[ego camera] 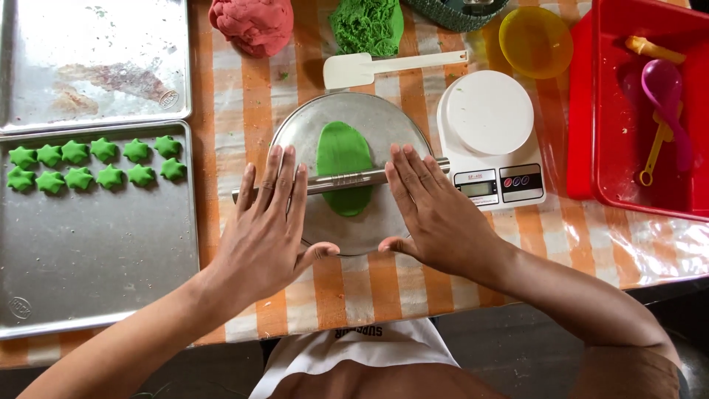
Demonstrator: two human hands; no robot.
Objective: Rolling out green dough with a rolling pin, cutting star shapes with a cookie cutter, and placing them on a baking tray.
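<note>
Nearest the viewer, the left hand (266, 222) and right hand (436, 214) lie flat, palms down, fingers extended, on either end of a slim metal rolling pin (347, 179). Neither grip is closed: both hands are open and pressing, not clasping the pin.

The pin lies crosswise over an oval sheet of green dough (343, 166), which sits near the middle of a round metal plate (399, 125) on the orange-and-white checked surface (561, 236).

Left of the plate, a baking tray (96, 258) carries two rows of green star shapes (96, 164); a second, bare tray (96, 59) lies beyond it. Right of the plate stands a white kitchen scale (491, 137), just beside the pin's end.

Farther off: a white spatula (384, 66), a red dough lump (253, 26), a green dough lump (367, 26), a yellow bowl (535, 41) and a red bin (613, 133) holding plastic spoons.

Risks, as judged: uneven palm pressure could thin one side of the dough or tear it; the plate may slide on the smooth covering; the pin's right end could strike the scale.
</note>
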